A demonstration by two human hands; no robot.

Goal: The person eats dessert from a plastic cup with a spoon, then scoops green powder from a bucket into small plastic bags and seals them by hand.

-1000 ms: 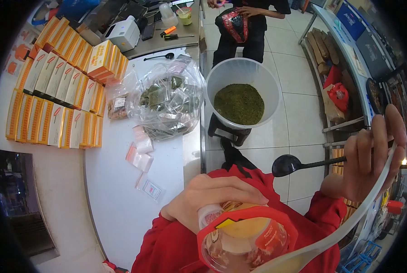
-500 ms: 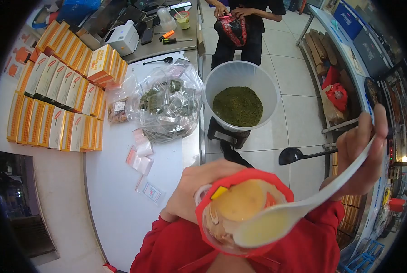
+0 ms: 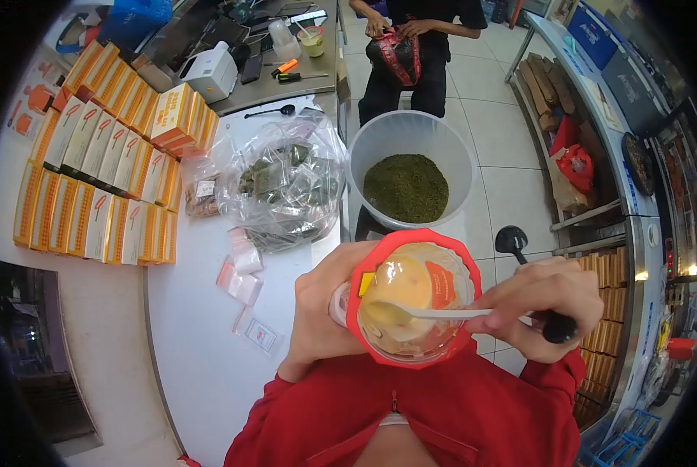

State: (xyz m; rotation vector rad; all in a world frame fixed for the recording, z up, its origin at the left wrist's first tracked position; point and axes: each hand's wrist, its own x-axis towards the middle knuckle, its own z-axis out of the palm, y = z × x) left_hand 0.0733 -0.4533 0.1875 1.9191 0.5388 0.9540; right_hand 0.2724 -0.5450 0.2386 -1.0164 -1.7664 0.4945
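My left hand (image 3: 321, 296) is wrapped around a clear cup (image 3: 473, 272) with a broad red angular rim and an orange label. Pale yellow liquid (image 3: 407, 280) shows inside, near my chest. My right hand (image 3: 551, 307) grips a white spoon (image 3: 449, 314) at the cup's right side. The spoon's bowl is inside the cup, at the yellow liquid. Also within my right fingers is a black spoon (image 3: 511, 240), its bowl pointing away from me and its handle end showing below the hand.
Beyond the cup stands a translucent tub (image 3: 360, 167) of green crumbly material (image 3: 407, 187). On the white table (image 3: 200, 342) at left lie a bag of green packets (image 3: 286, 187), small bags and orange boxes (image 3: 84, 218). A person (image 3: 418, 47) holds a black-and-red bundle ahead.
My right hand has come down and inward, bringing the white spoon from in front of the cup into it. The cup has shifted away from my body and slightly right.
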